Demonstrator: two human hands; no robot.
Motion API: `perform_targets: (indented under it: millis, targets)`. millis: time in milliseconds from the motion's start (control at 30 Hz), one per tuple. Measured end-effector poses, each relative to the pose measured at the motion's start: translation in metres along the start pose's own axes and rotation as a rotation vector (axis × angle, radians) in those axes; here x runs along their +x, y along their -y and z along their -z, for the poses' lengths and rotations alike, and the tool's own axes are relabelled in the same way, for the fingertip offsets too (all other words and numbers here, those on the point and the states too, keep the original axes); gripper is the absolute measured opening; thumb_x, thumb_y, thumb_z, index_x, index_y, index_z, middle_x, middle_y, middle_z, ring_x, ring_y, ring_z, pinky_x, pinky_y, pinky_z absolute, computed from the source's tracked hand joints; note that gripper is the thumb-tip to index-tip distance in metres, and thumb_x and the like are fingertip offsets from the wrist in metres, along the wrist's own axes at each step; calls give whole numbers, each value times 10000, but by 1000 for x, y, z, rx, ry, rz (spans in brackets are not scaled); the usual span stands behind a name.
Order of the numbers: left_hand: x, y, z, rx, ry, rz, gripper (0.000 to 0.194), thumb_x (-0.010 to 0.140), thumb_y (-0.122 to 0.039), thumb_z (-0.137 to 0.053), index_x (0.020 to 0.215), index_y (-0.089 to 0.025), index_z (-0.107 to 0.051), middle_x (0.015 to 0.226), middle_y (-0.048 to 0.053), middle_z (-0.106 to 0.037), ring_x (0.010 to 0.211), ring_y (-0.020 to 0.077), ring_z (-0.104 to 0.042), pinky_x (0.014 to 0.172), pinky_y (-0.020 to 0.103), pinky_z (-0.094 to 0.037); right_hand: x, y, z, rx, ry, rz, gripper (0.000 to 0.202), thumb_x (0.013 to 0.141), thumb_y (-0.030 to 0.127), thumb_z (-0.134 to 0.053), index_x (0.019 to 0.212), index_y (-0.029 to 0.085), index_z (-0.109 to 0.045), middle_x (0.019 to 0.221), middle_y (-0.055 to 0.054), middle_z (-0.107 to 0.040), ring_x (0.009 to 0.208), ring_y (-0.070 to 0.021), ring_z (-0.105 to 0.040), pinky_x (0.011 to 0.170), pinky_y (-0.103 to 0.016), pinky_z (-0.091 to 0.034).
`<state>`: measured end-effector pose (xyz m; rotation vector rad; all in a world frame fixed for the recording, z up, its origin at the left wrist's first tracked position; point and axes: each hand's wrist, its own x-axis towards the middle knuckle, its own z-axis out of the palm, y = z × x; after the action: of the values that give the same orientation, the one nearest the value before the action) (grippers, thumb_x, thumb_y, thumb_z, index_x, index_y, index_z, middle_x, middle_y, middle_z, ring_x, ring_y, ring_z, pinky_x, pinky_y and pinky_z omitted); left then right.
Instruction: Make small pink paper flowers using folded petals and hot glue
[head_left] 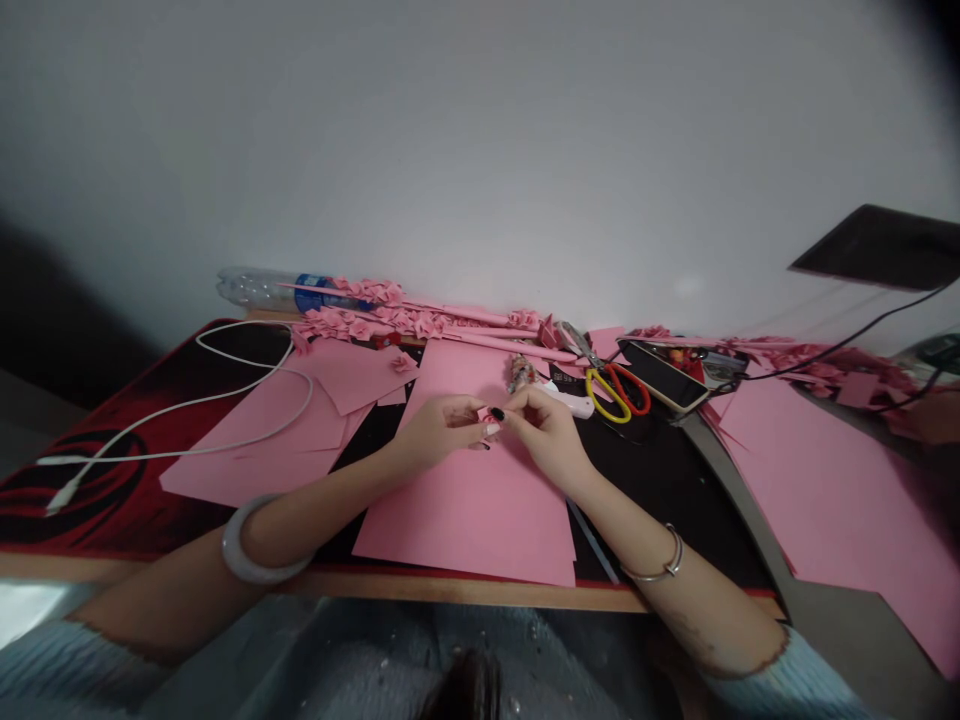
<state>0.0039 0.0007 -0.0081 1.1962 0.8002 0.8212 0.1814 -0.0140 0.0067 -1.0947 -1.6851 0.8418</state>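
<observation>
Small pink paper piece [487, 417]: held up at the fingertips, above the middle pink sheets; its exact form is partly hidden by the fingers.
Left hand [442, 430]: closed on the small paper piece, which is pinched between thumb and forefinger; dark and pale nails are shown.
Right hand [551, 440]: brought up against the same piece from the other side, thumb and forefinger drawn together — whether paper is gripped between them cannot be told.
Wrists: a pale, thick bangle [240, 545] is worn on the left, a thin silver bracelet [671, 566] on the right.
Middle pink sheets [465, 520]: laid flat beneath both hands, with edges slightly offset at the lower right corner.
Left pink sheets [247, 460]: spread and overlapped on the red and black mat [690, 500]; a loose paper flower [403, 363] is set near their upper edge.
White cable [180, 412]: looped across the left sheets and the mat.
Scissors [598, 368]: laid beyond the right hand, with one yellow and one red handle; a white tool [576, 402] is placed just beside them, partly covered by the hand.
Paper flower stems [450, 325]: heaped along the wall — a clear bottle [259, 289] is laid at their left end.
Right pink sheets [832, 500]: stacked on a grey surface beside the mat.
</observation>
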Motion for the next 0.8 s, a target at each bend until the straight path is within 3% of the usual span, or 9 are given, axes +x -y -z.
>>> perform_targets:
  millis: [300, 800]
  targets:
    - [2, 5, 0, -73, 41, -7, 329, 669, -361, -814, 880, -156, -665, 838, 33, -723, 851, 187, -690, 851, 368, -538, -1, -1, -2, 77, 3, -79, 152, 796, 264, -629, 675, 190, -574, 609, 21, -525, 572, -139, -452, 571, -275, -364]
    - [1, 4, -3, -4, 25, -71, 235, 717, -325, -760, 839, -161, -643, 742, 9, -699, 741, 155, -663, 790, 334, -529, 0, -5, -4, 108, -55, -125, 199, 792, 292, -625, 659, 197, -512, 594, 54, -451, 540, -113, -386, 534, -252, -312]
